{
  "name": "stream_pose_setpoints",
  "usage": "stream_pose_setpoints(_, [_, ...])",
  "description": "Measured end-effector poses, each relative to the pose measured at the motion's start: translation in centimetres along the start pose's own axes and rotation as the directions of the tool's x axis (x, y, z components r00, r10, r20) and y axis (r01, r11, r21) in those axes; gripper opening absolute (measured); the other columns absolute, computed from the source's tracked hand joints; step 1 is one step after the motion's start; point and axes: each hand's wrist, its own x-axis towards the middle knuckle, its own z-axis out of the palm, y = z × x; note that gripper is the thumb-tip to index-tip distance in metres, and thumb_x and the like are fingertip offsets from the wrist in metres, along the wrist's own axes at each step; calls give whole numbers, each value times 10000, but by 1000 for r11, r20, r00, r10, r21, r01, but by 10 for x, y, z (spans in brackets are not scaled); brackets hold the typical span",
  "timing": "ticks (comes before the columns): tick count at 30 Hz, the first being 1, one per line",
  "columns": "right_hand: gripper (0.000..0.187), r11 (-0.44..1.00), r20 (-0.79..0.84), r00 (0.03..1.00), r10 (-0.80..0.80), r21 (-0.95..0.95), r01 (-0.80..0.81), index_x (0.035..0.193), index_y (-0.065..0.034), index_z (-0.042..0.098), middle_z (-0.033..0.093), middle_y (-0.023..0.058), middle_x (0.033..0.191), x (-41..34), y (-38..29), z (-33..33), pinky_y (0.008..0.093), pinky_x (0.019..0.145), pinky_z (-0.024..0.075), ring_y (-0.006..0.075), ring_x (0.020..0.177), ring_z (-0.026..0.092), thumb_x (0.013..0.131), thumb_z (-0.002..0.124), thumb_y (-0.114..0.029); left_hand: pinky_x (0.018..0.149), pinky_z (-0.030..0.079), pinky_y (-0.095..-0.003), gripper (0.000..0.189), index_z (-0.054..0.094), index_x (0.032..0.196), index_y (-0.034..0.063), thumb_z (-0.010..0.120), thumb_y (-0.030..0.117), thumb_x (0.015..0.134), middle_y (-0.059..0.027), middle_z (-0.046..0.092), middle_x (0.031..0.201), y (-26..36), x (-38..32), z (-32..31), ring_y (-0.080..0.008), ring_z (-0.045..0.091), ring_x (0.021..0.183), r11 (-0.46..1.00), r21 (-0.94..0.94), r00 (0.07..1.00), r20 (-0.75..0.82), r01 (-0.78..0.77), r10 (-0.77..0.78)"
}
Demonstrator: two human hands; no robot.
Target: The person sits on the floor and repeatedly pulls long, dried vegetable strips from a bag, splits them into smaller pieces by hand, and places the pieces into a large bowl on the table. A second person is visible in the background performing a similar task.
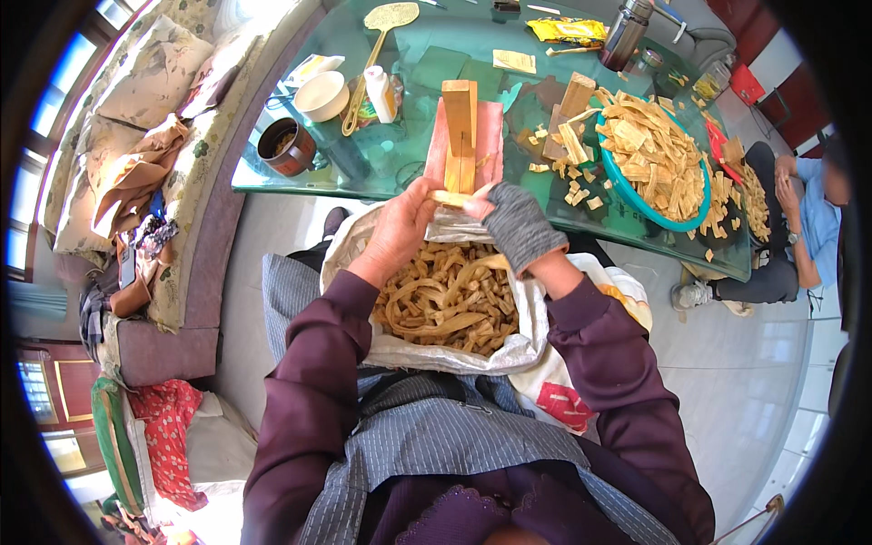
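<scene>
Just beyond the sack, my left hand (407,221) and my right hand (519,223) meet at the near edge of the glass table. Between their fingers is a short, pale yellow dried strip (449,199), held at both ends. My right hand wears a grey knitted fingerless glove. Directly past the fingers, a wooden block device (460,146) with an upright post rests on a pink cloth (489,129). Under my hands, an open white woven sack (436,357) holds many brownish-yellow dried pieces (449,300), some long and curled, others short.
A teal basket (616,194) heaped with dried strips (654,150) stands on the glass table (327,180), near loose pieces and a wooden block (571,102). Leftward are a dark cup (286,146), white bowl (321,95), white bottle (380,94) and fly swatter (371,61). A person (811,211) sits at right.
</scene>
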Motion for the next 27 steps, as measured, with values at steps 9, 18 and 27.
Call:
stream_pose_setpoints(9, [354, 985, -141, 989, 31, -166, -55, 829, 2, 649, 623, 150, 758, 39, 28, 2, 353, 681, 465, 259, 714, 607, 817, 637, -352, 433, 314, -165, 137, 524, 1048, 110, 515, 212, 957, 70, 417, 644, -1, 30, -5, -26, 347, 484, 728, -627, 954, 92, 277, -284])
stream_pose_setpoints(18, [327, 968, -194, 981, 5, -244, -53, 839, 1, 650, 623, 211, 805, 57, 37, 12, 402, 712, 471, 348, 791, 606, 843, 586, -320, 469, 386, -236, 179, 574, 933, 79, 565, 254, 896, 7, 499, 611, -15, 56, -1, -78, 449, 529, 895, -322, 938, -53, 308, -342])
stream_pose_setpoints(27, [338, 845, -124, 988, 88, -516, -140, 975, -1, 589, 624, 220, 851, 63, 89, 19, 436, 732, 479, 381, 834, 596, 891, 494, -315, 705, 462, -493, 206, 566, 867, 33, 521, 234, 850, -238, 628, 811, 4, 28, 14, -443, 586, 791, 919, 342, 977, -147, 195, -152])
